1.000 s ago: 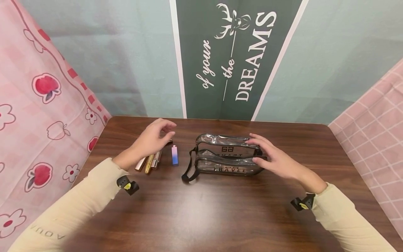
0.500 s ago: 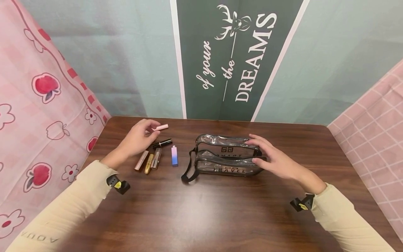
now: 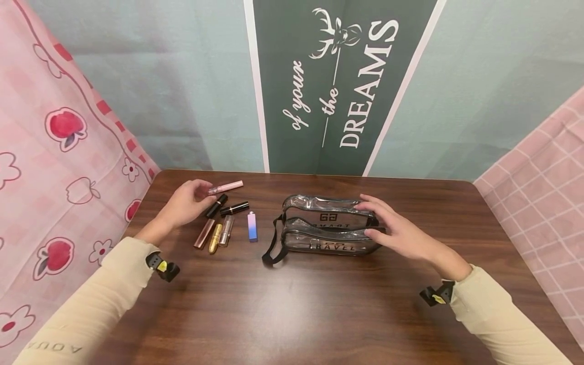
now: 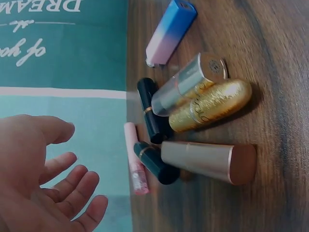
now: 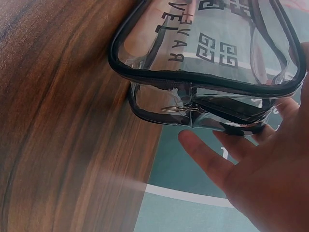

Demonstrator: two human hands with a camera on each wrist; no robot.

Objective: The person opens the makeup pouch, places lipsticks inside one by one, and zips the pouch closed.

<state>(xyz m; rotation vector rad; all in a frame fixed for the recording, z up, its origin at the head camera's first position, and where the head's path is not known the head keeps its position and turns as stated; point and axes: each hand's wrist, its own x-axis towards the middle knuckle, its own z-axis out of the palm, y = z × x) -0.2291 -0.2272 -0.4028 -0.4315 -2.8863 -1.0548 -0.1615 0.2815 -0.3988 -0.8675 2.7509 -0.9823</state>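
Note:
My left hand (image 3: 184, 204) hovers with loosely bent fingers beside a pink tube (image 3: 226, 187) and a black tube (image 3: 216, 206); in the left wrist view the hand (image 4: 53, 174) holds nothing. Another black tube (image 3: 235, 208), a rose-brown tube (image 3: 204, 233), a gold tube (image 3: 216, 238), a clear-bodied tube (image 3: 226, 230) and a pink-blue tube (image 3: 253, 226) lie close by. My right hand (image 3: 397, 228) rests its fingers at the right end of a transparent, black-edged bag (image 3: 328, 247). In the right wrist view, the fingers stay extended around the bag's zipper end (image 5: 227, 108).
The bag's black strap (image 3: 270, 257) lies on the wooden table (image 3: 292, 314) at its left end. Behind the table hangs a green cloth (image 3: 315, 157) with lettering. Pink patterned cloths stand at the left (image 3: 27, 203) and right (image 3: 547, 203).
My left hand has moved left, away from the bag, uncovering the pink tube and both black tubes. My right hand has stayed at the bag.

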